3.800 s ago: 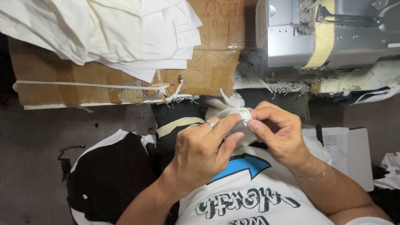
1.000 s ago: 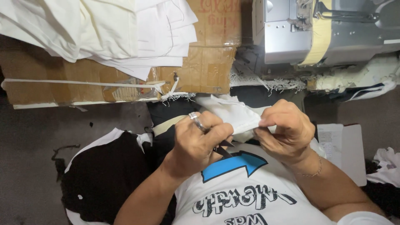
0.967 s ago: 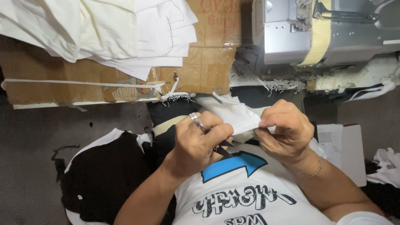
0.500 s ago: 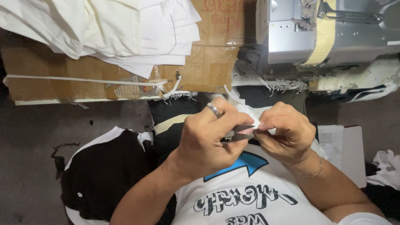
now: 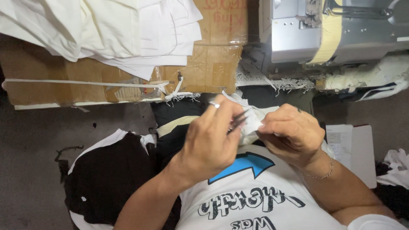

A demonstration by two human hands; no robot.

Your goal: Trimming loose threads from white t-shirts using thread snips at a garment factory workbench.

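— White cloth piece sits bunched between both hands, above the lap. How much of it shows?

— Little; the fingers cover most of it, and its shape is hard to make out.

— The left hand?

— Curled, pinching a thin dark tool against the cloth; only the tips stick out, so what kind of tool it is stays unclear.

— And the right hand?

— Closed on the cloth's right edge.

— Around them?

— Black fabric lies left of the lap, a cardboard box carries stacked white garments, and a grey sewing machine is cut off at the top.
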